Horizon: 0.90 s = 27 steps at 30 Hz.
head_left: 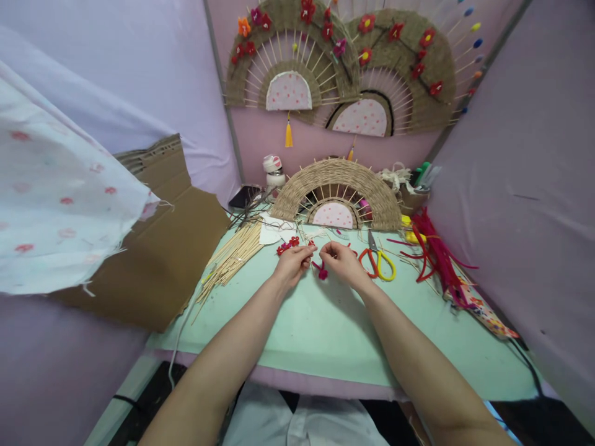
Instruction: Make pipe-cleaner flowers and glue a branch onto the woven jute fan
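Over the middle of the table, my left hand (294, 265) is closed in a pinch, thumb and forefinger together. Just to its right, my right hand (343, 262) pinches too, its fingertips a small gap from the left ones. Whatever is between the fingers is too small to make out. A magenta pipe-cleaner flower (322, 272) with a short stem shows below and between the hands; whether it hangs or lies there I cannot tell. Behind my left hand sit finished red and purple flowers (288, 245). Scissors (379, 260) with red and yellow handles lie right of my right hand.
A woven half-round fan (337, 170) stands at the back. Thin sticks (232, 254) lie left, beside a cardboard sheet (186, 229) and dotted cloth (60, 204). Red pipe cleaners (439, 260) are heaped right. A white-capped bottle (274, 172) and phone (244, 196) stand behind.
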Tool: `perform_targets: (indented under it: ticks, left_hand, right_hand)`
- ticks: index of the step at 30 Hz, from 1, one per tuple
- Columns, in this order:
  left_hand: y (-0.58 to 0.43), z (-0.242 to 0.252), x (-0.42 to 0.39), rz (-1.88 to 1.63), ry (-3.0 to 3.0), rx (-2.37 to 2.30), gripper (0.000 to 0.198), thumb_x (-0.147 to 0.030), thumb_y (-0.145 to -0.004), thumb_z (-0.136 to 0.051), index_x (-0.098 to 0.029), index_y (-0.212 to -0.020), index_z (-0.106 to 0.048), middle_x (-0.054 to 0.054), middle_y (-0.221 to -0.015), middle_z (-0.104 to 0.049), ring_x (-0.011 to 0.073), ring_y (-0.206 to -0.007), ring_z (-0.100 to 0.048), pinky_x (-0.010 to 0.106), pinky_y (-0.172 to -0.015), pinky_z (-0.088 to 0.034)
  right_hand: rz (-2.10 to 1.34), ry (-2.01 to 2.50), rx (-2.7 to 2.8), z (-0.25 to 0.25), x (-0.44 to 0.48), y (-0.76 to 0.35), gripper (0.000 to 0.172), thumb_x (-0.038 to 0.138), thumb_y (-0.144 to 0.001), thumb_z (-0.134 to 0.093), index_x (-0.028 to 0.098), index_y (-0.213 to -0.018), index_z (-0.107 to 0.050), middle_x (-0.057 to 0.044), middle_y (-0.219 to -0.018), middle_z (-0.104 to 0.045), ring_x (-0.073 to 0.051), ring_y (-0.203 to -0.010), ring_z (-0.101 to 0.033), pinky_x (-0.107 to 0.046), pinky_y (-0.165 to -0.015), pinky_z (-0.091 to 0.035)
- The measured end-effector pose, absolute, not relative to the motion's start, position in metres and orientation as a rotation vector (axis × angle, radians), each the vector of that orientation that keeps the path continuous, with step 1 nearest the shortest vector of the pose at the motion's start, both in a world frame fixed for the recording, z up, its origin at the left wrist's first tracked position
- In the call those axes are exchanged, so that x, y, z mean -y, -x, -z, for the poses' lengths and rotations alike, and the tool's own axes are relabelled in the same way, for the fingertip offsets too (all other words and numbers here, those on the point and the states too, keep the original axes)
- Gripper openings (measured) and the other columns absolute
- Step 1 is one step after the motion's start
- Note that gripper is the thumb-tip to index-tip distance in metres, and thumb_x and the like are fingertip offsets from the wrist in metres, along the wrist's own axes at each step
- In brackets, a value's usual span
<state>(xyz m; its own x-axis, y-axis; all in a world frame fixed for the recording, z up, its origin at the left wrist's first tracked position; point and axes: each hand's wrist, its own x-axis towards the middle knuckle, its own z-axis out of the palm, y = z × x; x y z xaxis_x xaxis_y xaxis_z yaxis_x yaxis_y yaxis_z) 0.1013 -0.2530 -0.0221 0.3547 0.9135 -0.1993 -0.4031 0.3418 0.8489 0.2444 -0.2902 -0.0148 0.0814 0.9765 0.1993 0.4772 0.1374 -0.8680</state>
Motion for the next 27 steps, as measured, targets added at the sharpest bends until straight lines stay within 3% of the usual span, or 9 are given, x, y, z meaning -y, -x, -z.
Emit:
perform_targets:
  ticks: [9,13,19,27]
  left_hand:
    - [-0.101,0.025,0.252,-0.954,-0.817,-0.757,0.035,-0.032,-0.047,-0.085,-0.009,-0.069,-0.068,-0.001,-0.060,-0.050,0.0024,-0.053,-0.039,0.015,-0.044,-0.024]
    - [-0.102,0.022,0.254,-0.968,-0.883,-0.777,0.034,-0.035,-0.048,-0.083,-0.010,-0.066,-0.068,-0.002,-0.056,-0.049,0.0037,-0.051,-0.038,0.018,-0.046,-0.023]
    - [-0.103,0.022,0.261,-0.965,-1.287,-0.896,0.029,-0.040,-0.061,-0.074,-0.012,-0.066,-0.071,0.000,-0.057,-0.057,0.0074,-0.052,-0.041,0.022,-0.053,-0.032]
    - [-0.103,0.032,0.257,-0.940,-1.699,-1.009,0.015,-0.030,-0.067,-0.066,-0.017,-0.065,-0.074,0.002,-0.063,-0.066,0.0155,-0.063,-0.055,0.025,-0.064,-0.039]
  right_hand:
    - [-0.748,1.400,1.552,0.019,0.293,-0.244,0.013,0.031,-0.075,-0.052,0.019,-0.071,-0.054,0.001,-0.068,-0.057,-0.013,-0.063,-0.050,-0.024,-0.060,-0.040]
    - [-0.833,1.420,1.492,0.009,0.297,-0.244,0.022,0.040,-0.076,-0.057,0.019,-0.071,-0.058,0.001,-0.067,-0.060,-0.013,-0.063,-0.052,-0.026,-0.062,-0.041]
    - [-0.958,1.347,1.356,0.006,0.297,-0.252,0.027,0.041,-0.073,-0.063,0.018,-0.085,-0.068,-0.005,-0.087,-0.069,-0.018,-0.080,-0.060,-0.030,-0.075,-0.045]
    - [-0.951,1.346,1.373,0.013,0.295,-0.256,0.017,0.035,-0.070,-0.065,0.019,-0.073,-0.069,-0.002,-0.072,-0.069,-0.016,-0.070,-0.060,-0.029,-0.070,-0.045]
